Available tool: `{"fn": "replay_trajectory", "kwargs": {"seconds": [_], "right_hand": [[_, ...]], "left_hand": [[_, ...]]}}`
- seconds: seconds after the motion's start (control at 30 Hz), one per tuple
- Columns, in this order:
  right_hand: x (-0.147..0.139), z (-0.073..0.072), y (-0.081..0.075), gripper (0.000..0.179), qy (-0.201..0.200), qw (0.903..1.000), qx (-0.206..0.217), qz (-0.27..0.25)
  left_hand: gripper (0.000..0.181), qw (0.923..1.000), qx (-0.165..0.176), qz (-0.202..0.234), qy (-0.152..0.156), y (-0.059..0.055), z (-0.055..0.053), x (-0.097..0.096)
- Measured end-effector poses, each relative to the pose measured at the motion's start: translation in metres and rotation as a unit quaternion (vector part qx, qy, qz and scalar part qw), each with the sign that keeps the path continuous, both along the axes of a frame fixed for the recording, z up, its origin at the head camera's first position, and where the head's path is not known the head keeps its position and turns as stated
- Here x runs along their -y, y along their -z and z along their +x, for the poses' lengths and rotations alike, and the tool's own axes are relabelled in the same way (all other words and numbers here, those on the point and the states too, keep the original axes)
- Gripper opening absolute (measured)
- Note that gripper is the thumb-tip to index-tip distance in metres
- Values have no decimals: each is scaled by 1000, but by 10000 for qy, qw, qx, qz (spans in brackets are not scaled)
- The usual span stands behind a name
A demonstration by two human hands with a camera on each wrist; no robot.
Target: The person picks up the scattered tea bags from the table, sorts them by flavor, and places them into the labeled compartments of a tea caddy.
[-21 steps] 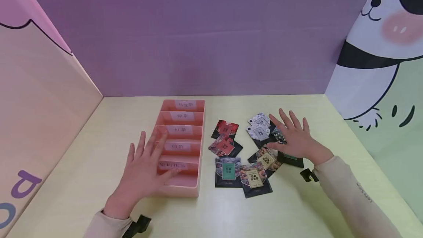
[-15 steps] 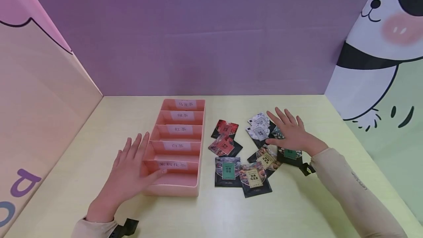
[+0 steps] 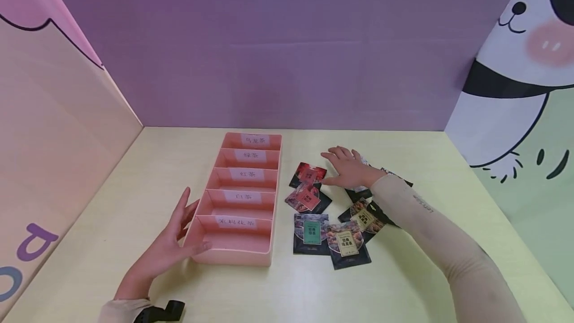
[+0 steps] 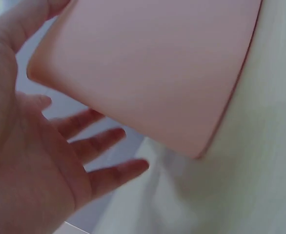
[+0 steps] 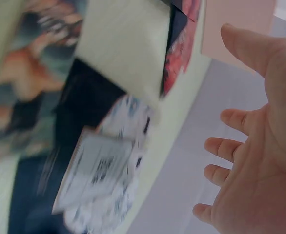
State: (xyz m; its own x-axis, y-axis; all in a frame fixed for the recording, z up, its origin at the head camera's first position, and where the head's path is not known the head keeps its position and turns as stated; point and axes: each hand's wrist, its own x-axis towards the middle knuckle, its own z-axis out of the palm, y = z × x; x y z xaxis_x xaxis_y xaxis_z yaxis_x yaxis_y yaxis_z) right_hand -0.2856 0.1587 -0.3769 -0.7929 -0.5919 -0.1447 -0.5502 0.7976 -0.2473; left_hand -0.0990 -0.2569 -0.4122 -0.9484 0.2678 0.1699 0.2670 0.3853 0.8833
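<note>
A pink box [image 3: 239, 258] with several labelled compartments stands left of centre on the table. At its near left corner is my left hand [image 3: 163, 250], fingers spread, thumb over the near rim. The left wrist view shows the box wall [image 4: 153, 68] close by the hand, the fingers not curled round it. My right hand [image 3: 347, 168] hovers with loose, straight fingers over the tea packets, between the red packets [image 3: 308, 197] and the white packet [image 5: 96, 168]. Its palm holds nothing in the right wrist view. The forearm hides part of the packets on the right.
Nearer the front lie a green-labelled packet [image 3: 311, 234] and yellow-labelled packets [image 3: 347, 244], the latter overlapping other dark ones. A purple wall [image 3: 287, 64] stands behind the table [image 3: 314, 293], with printed panels on both sides.
My right hand has moved left from the right-hand packets toward the red ones. My left hand has drawn back from over the box and turned beside its near left corner.
</note>
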Motion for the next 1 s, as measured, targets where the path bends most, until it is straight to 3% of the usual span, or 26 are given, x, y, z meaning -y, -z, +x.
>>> {"fn": "replay_trajectory", "kwargs": {"seconds": [0.13, 0.3, 0.4, 0.6, 0.77, 0.87, 1.0], "right_hand": [[17, -9, 5, 73, 74, 9995, 105, 274], [28, -17, 14, 70, 333, 9978, 322, 484], [31, -21, 19, 69, 428, 9971, 439, 441], [38, -22, 23, 58, 464, 9977, 495, 14], [39, -23, 23, 54, 483, 9928, 857, -681], [39, -26, 21, 53, 491, 9838, 1171, -1265], [40, -30, 17, 50, 620, 9719, 1355, -1823]], "left_hand": [[113, 9939, -102, 983, 479, 9, -2, 6], [110, 9676, -226, 2118, 1358, 18, -7, 11], [110, 9574, -245, 2399, 1590, 20, -8, 14], [112, 9444, -291, 2725, 1819, 23, -9, 18], [110, 9390, -214, 2829, 1944, 24, -10, 19], [110, 9427, -101, 2771, 1855, 24, -10, 19], [112, 9541, 53, 2545, 1575, 22, -9, 18]]}}
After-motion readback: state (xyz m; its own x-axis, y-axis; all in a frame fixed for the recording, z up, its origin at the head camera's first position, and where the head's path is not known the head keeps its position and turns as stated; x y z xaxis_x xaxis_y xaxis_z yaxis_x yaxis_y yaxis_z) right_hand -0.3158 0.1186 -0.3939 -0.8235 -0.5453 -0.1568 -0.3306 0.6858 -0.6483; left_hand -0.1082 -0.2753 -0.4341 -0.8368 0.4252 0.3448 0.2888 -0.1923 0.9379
